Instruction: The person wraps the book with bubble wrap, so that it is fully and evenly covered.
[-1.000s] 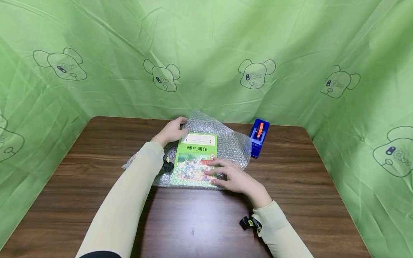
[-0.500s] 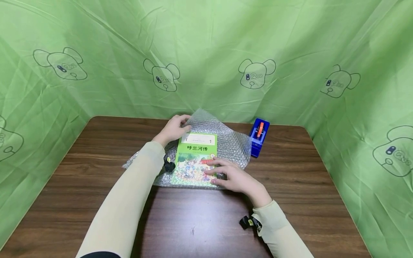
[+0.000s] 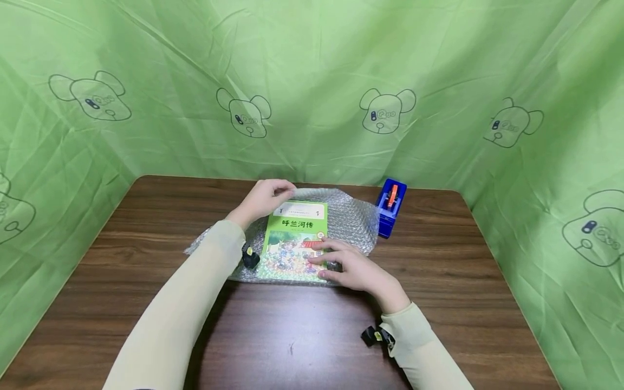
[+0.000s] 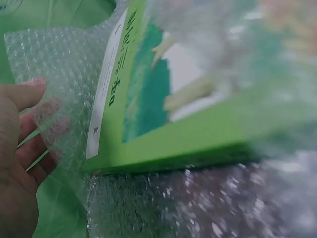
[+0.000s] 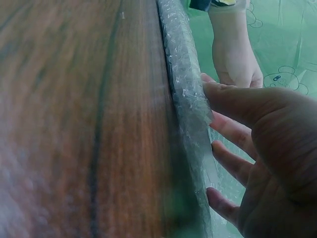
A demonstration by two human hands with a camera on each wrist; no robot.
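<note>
A green book [image 3: 294, 230] with a picture cover lies on a sheet of bubble wrap [image 3: 358, 219] on the table. My left hand [image 3: 263, 199] is at the book's far left corner. Its thumb and fingers pinch the edge of the wrap [image 4: 62, 59], and the fingers show through the clear film in the left wrist view. With fingers spread, my right hand [image 3: 353, 271] rests on the book's lower right part. Some wrap lies over the lower part of the cover. The right wrist view shows the folded near edge of the wrap [image 5: 181, 59] beside the right thumb.
A blue box-shaped thing with an orange part [image 3: 391, 206], like a tape dispenser, stands at the wrap's right edge. The brown wooden table [image 3: 439, 281] ends at a green curtain [image 3: 312, 81] behind and on both sides.
My left hand has moved slightly right along the far edge. The wrap's raised far corner has come down toward the book. My right hand has stayed in place.
</note>
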